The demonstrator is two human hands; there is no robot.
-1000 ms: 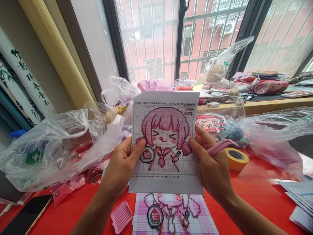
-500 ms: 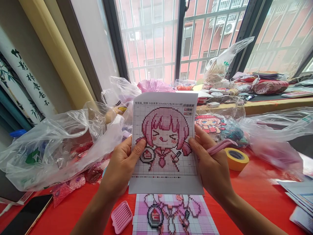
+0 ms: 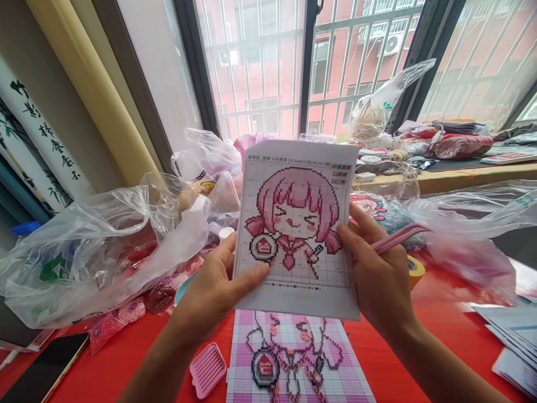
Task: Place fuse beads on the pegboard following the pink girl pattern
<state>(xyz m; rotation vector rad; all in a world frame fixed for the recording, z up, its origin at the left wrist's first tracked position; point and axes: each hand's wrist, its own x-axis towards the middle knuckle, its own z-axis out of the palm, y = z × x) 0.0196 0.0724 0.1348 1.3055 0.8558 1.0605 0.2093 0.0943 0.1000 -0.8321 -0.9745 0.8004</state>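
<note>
My left hand (image 3: 224,282) pinches the lower left edge of a printed pattern sheet (image 3: 296,224), its thumb lying across the front. The sheet shows a pink-haired cartoon figure on a grid. On its right edge my right hand (image 3: 380,263) is closed, thumb in front and fingers behind. A slim pink tool (image 3: 400,238), apparently tweezers, is also tucked in that hand and points out to the right. Below the sheet lies a pink-and-white gridded board (image 3: 335,386) with a matching figure outlined in small beads. A ridged pink bead tray (image 3: 208,370) stands just left of the board.
Clear plastic bags (image 3: 104,252) and packets of pink beads (image 3: 117,322) crowd the left. A phone (image 3: 50,366) lies front left. Yellow tape (image 3: 415,270) and papers (image 3: 503,336) are on the right. Behind is a cluttered windowsill (image 3: 444,176).
The sheet has moved up and to the right and tilted slightly, uncovering more of the board below. My left thumb has slid lower on the sheet. My right hand has shifted right with it.
</note>
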